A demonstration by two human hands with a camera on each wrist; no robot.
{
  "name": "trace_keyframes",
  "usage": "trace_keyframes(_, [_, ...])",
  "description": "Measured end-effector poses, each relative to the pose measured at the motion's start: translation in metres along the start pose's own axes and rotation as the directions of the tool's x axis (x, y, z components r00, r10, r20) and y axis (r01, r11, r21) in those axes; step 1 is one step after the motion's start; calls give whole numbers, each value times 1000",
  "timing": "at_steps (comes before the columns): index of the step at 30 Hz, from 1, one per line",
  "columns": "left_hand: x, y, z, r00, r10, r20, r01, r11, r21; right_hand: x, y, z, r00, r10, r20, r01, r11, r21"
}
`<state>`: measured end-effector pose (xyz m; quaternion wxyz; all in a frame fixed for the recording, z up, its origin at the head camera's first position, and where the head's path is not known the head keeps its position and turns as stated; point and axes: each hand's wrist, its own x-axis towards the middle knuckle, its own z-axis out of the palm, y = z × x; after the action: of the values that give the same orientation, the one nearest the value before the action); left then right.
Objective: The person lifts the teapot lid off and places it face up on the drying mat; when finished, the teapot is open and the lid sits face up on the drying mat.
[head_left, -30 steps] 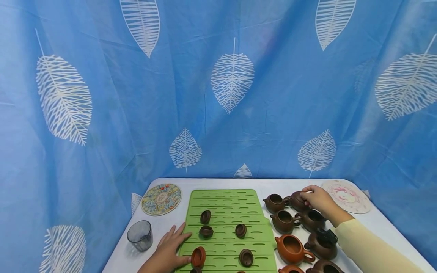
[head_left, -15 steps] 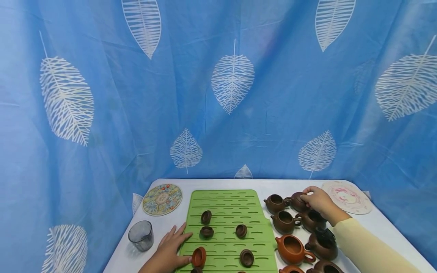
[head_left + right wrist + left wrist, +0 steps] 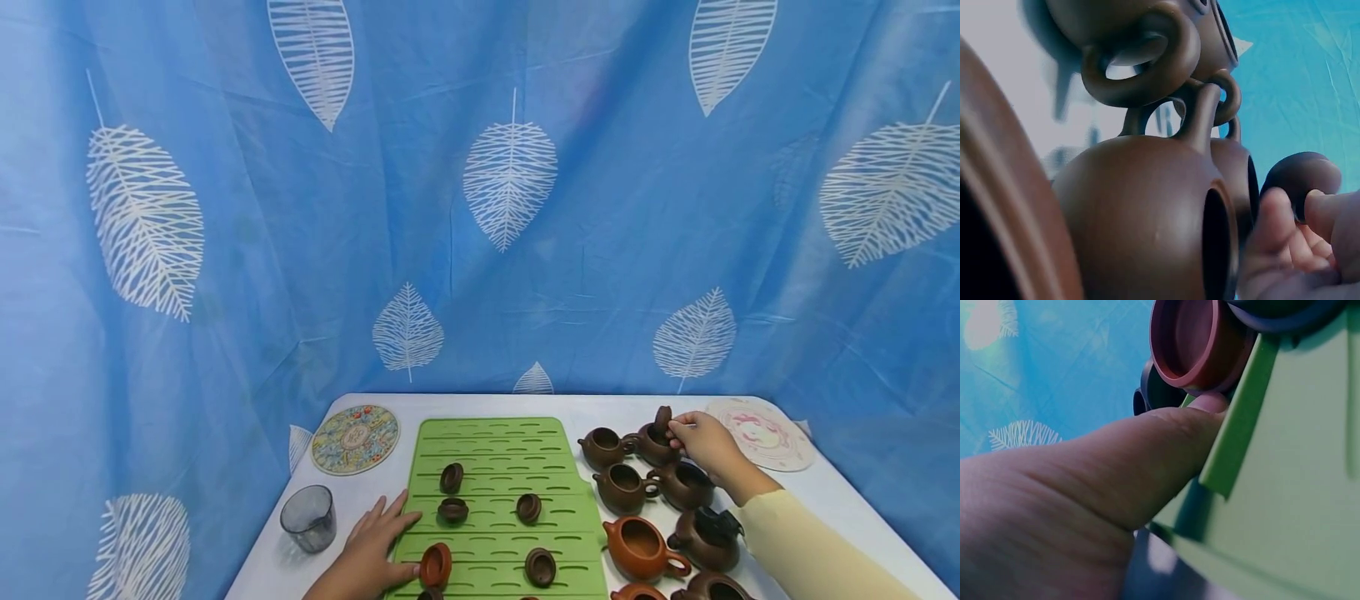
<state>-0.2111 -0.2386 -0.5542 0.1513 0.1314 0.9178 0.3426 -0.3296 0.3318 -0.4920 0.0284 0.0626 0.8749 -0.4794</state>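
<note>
My right hand (image 3: 703, 444) pinches a small dark brown teapot lid (image 3: 662, 419), tipped on edge above the back right teapot (image 3: 654, 447). In the right wrist view the lid (image 3: 1302, 178) sits between thumb and finger, beside the dark mouth of a brown teapot (image 3: 1147, 212). My left hand (image 3: 372, 546) rests with spread fingers on the left edge of the green mat (image 3: 491, 467). Its thumb lies against a reddish-orange lid (image 3: 435, 566); the left wrist view shows the thumb tip right under that lid (image 3: 1191, 344). Several brown lids, such as one (image 3: 528, 508), lie on the mat.
Lidless teapots stand in two columns right of the mat, including an orange one (image 3: 641, 547). A grey glass pitcher (image 3: 309, 518) is at the left. A patterned round mat (image 3: 356, 440) lies back left, a pink-and-white one (image 3: 761, 433) back right. A blue curtain (image 3: 480, 208) hangs behind.
My right hand has lifted the lid off the back right teapot and turned it on edge, which bares the pot's opening. The left hand has stayed in place.
</note>
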Motion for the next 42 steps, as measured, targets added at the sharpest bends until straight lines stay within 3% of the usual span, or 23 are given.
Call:
trace_keyframes(5, [0,-1,2,1000,4,-12,-4,1000,-4,0,7,-1,994,54,90,-73,972,225])
trace_keyframes(9, [0,-3,3,1000,6,-13,-6,1000,-6,0,12,-1,991,45,127,-83,946,314])
trace_keyframes(14, [1,-6,2,1000,15,-18,-15,1000,-6,1,16,1,990,29,135,-70,948,309])
trace_keyframes(21, [6,-14,7,1000,23,-10,-23,1000,-15,1,16,4,997,35,75,-53,965,259])
trace_keyframes(28, [3,-9,5,1000,19,-20,-20,1000,-5,-5,9,7,999,-5,48,-8,962,272])
trace_keyframes(34, [2,-6,4,1000,8,-17,-8,1000,14,-8,-5,21,996,-48,80,14,921,388])
trace_keyframes(42, [2,-5,4,1000,7,-21,-6,1000,22,-9,-25,44,983,-125,135,24,815,579])
